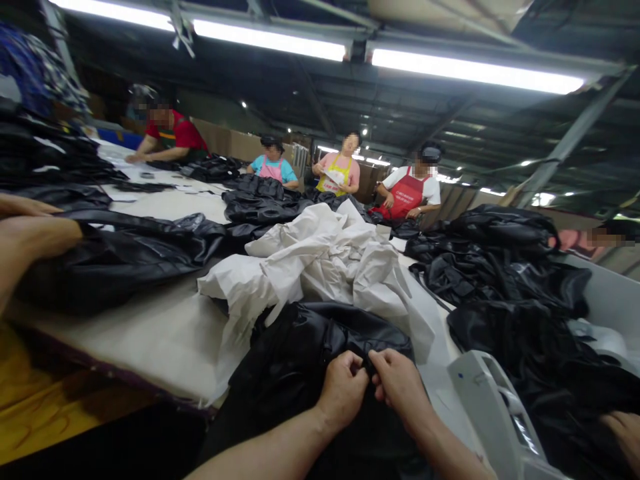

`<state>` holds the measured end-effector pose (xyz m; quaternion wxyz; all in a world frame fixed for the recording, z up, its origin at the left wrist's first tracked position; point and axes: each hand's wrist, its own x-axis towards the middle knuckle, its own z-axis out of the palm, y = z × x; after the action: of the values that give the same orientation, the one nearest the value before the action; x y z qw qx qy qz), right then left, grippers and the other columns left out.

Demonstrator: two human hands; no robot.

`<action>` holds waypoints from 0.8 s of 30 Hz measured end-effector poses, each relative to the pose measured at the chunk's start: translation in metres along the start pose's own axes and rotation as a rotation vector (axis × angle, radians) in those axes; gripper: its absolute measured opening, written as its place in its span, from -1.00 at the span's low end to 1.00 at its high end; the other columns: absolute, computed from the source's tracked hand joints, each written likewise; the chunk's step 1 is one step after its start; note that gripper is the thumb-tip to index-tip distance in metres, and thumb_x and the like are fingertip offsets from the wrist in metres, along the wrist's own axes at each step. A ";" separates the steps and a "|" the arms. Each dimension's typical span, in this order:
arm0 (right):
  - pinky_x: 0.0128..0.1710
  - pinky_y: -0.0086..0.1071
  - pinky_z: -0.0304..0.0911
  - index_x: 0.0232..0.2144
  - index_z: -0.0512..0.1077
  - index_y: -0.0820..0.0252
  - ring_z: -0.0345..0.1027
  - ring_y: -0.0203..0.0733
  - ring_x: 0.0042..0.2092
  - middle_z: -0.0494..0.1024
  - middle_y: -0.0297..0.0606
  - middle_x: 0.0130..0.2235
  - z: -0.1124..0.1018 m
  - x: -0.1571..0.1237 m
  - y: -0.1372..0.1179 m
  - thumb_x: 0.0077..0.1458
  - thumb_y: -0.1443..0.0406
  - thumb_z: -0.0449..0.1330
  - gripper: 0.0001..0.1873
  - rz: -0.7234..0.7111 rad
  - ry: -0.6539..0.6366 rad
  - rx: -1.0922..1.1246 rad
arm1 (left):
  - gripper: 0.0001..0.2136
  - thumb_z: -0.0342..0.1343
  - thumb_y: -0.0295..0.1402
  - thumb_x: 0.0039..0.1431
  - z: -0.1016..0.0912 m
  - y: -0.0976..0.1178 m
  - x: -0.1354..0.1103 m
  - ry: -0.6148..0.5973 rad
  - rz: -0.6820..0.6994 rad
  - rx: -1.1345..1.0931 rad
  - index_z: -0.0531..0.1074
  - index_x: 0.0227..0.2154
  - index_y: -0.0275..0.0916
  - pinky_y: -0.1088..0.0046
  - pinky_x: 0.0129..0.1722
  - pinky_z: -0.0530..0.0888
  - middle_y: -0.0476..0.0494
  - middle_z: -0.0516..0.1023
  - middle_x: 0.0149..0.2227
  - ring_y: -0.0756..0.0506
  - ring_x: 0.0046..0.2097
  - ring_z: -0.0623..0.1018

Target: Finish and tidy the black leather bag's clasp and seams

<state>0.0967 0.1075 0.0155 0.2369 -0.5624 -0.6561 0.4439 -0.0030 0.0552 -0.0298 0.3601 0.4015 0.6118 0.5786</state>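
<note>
Grip state first: what do the two hands hold?

The left hand and the right hand meet at the lower middle of the view, almost touching. Both are clenched, pinching a fold of a shiny black garment.

And where does the garment lie relative to the grip?

Directly under and just ahead of it. The pinched fold sits between the fingers, and the rest spreads up over the bench and falls past its near edge.

What's right next to it?

A crumpled heap of white sheeting touches its far side. A pale grey plastic casing stands to the right of the right hand.

Any other hands close by?

Yes, two that aren't this person's: a co-worker's hand at the left edge, on a black bundle, and another hand at the lower right edge, on a black pile.

And farther along?

More black garments run down the bench. Beyond them are a person in a red apron, one in a yellow apron, one in a pink apron, and one in a red shirt leaning over the bench. Strip lights shine overhead.
</note>
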 end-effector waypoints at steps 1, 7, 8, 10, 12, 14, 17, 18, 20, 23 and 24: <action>-0.75 -0.55 -0.01 -0.36 0.30 0.24 0.22 -0.31 -0.67 0.37 -0.39 -0.60 -0.001 0.000 0.004 0.13 0.16 0.06 -0.77 -0.054 0.029 -0.014 | -0.94 0.03 -0.49 -0.02 -0.001 0.001 0.000 -0.001 -0.012 0.005 0.35 -0.55 -0.30 0.54 -0.45 0.25 0.04 0.37 -0.56 0.02 -0.46 0.33; -0.68 -0.49 0.06 -0.32 0.28 0.19 0.28 -0.26 -0.60 0.39 -0.37 -0.54 -0.009 -0.006 0.020 0.04 0.02 0.01 -0.65 -0.239 -0.051 -0.126 | -0.93 0.05 -0.48 -0.04 -0.001 0.005 -0.002 0.004 -0.040 0.035 0.33 -0.57 -0.29 0.54 -0.47 0.21 0.07 0.33 -0.58 0.03 -0.47 0.31; -0.66 -0.47 0.08 -0.28 0.27 0.18 0.28 -0.24 -0.60 0.39 -0.37 -0.55 -0.008 -0.006 0.020 0.04 0.04 0.00 -0.66 -0.240 -0.043 -0.155 | -0.93 0.05 -0.48 -0.03 -0.001 0.005 -0.002 0.002 -0.038 0.034 0.32 -0.58 -0.29 0.54 -0.47 0.21 0.07 0.33 -0.58 0.03 -0.47 0.32; -0.59 -0.40 0.15 -0.21 0.24 0.17 0.31 -0.19 -0.58 0.40 -0.34 -0.52 -0.004 -0.004 0.016 0.07 0.10 -0.05 -0.68 -0.262 0.018 -0.259 | -0.93 0.04 -0.50 -0.05 0.000 0.005 -0.002 -0.003 -0.025 0.042 0.31 -0.59 -0.28 0.54 -0.46 0.21 0.07 0.32 -0.58 0.03 -0.47 0.32; -0.45 -0.30 0.21 -0.18 0.23 0.17 0.38 -0.07 -0.46 0.45 -0.23 -0.43 -0.001 -0.002 0.011 0.10 0.16 -0.13 -0.69 -0.349 0.115 -0.432 | -0.91 0.02 -0.54 -0.08 -0.001 0.005 -0.001 -0.003 -0.017 0.045 0.28 -0.60 -0.28 0.54 -0.46 0.20 0.07 0.30 -0.59 0.03 -0.47 0.32; -0.32 -0.21 0.22 -0.18 0.24 0.17 0.41 0.04 -0.28 0.47 -0.11 -0.29 -0.001 0.000 0.008 0.15 0.18 -0.21 -0.67 -0.460 0.164 -0.549 | -0.90 0.02 -0.56 -0.10 -0.002 0.006 0.000 0.000 -0.035 0.029 0.27 -0.61 -0.27 0.54 -0.46 0.20 0.08 0.29 -0.60 0.03 -0.47 0.31; -0.26 -0.23 0.25 -0.17 0.26 0.14 0.40 0.03 -0.18 0.48 -0.17 -0.25 -0.005 -0.002 0.011 0.20 0.12 -0.20 -0.65 -0.482 0.076 -0.478 | -0.91 0.03 -0.54 -0.09 -0.003 0.007 0.000 -0.002 -0.078 0.012 0.28 -0.61 -0.28 0.54 -0.46 0.21 0.08 0.30 -0.60 0.03 -0.48 0.30; -0.26 -0.25 0.27 -0.16 0.26 0.12 0.40 0.00 -0.18 0.48 -0.20 -0.25 -0.007 -0.003 0.013 0.21 0.10 -0.16 -0.67 -0.477 0.052 -0.450 | -0.92 0.04 -0.52 -0.08 -0.002 0.006 0.000 -0.005 -0.084 0.013 0.29 -0.60 -0.28 0.53 -0.47 0.21 0.08 0.30 -0.60 0.03 -0.48 0.30; -0.25 -0.26 0.30 -0.13 0.27 0.13 0.41 -0.03 -0.18 0.48 -0.22 -0.21 -0.007 -0.005 0.019 0.23 0.12 -0.14 -0.68 -0.533 0.087 -0.505 | -0.92 0.05 -0.50 -0.07 -0.001 0.006 0.002 -0.010 -0.090 0.011 0.30 -0.60 -0.28 0.53 -0.47 0.22 0.07 0.31 -0.59 0.03 -0.48 0.31; -0.35 -0.23 0.33 -0.07 0.28 0.21 0.43 0.00 -0.22 0.47 -0.14 -0.15 0.000 -0.002 0.021 0.27 0.24 -0.22 -0.64 -0.684 0.247 -0.803 | -0.91 0.07 -0.49 -0.07 0.001 0.005 0.006 -0.002 -0.102 0.014 0.29 -0.61 -0.28 0.52 -0.46 0.22 0.06 0.32 -0.59 0.02 -0.47 0.32; -0.39 -0.23 0.34 -0.05 0.28 0.23 0.44 0.00 -0.24 0.47 -0.12 -0.16 0.003 0.001 0.019 0.28 0.28 -0.24 -0.63 -0.703 0.275 -0.899 | -0.89 0.07 -0.49 -0.06 0.001 0.007 0.007 -0.002 -0.108 0.033 0.28 -0.62 -0.28 0.52 -0.46 0.22 0.05 0.32 -0.59 0.01 -0.47 0.32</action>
<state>0.1039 0.1071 -0.0026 0.1909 -0.4089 -0.8904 -0.0602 -0.0041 0.0621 -0.0231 0.3848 0.3745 0.6416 0.5477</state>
